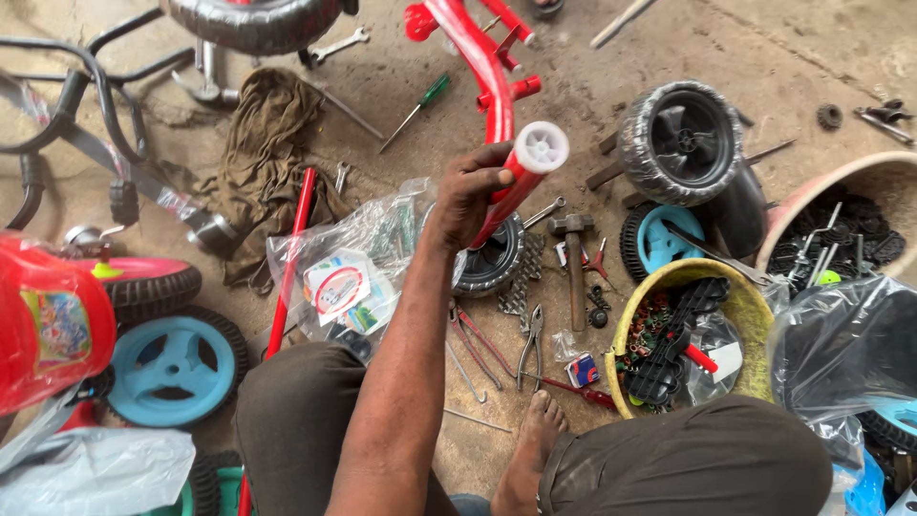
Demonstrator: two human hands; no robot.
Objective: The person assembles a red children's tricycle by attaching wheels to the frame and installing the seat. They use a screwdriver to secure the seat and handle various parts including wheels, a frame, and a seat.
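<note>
Left hand point(470, 191) raised, fist around red frame tube point(504, 196)

Left hand point(470, 191) grips red tube point(506, 196) just below its white end cap point(541, 147), tube tilted up toward camera. Red frame point(478, 53) lies beyond on concrete floor point(745, 38). Hammer point(573, 258), pliers point(530, 339), screwdriver point(415, 113) scattered nearby. Yellow bowl point(740, 306) of small parts at right. Blue wheel point(175, 368) at left. Right hand out of sight.
</note>
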